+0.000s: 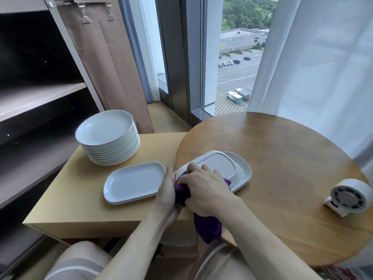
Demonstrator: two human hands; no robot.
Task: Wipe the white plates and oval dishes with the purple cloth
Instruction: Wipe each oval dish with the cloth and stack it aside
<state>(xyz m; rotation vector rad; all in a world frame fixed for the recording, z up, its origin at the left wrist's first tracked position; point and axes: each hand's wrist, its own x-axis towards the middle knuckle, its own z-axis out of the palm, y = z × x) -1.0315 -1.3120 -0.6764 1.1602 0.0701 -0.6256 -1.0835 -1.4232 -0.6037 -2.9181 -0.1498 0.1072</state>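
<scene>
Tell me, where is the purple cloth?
In the head view, the purple cloth is low centre, bunched between the left hand and right hand against the near end of the upturned oval dish, its tail hanging off the round table.

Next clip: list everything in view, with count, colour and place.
side table: one, light wood
round table: one, brown
round plates: one stack, white, side table's far end
oval dishes: apparently two stacked, white, side table's near end
inverted dish: one, white, atop another on round table's left edge
lower dish: one, white, upright beneath it
purple cloth: one, on inverted dish, hanging off table edge
fan: one, white, round table's right
shelf unit: one, grey, left
left hand: against cloth, fingers hidden
right hand: grips cloth
</scene>
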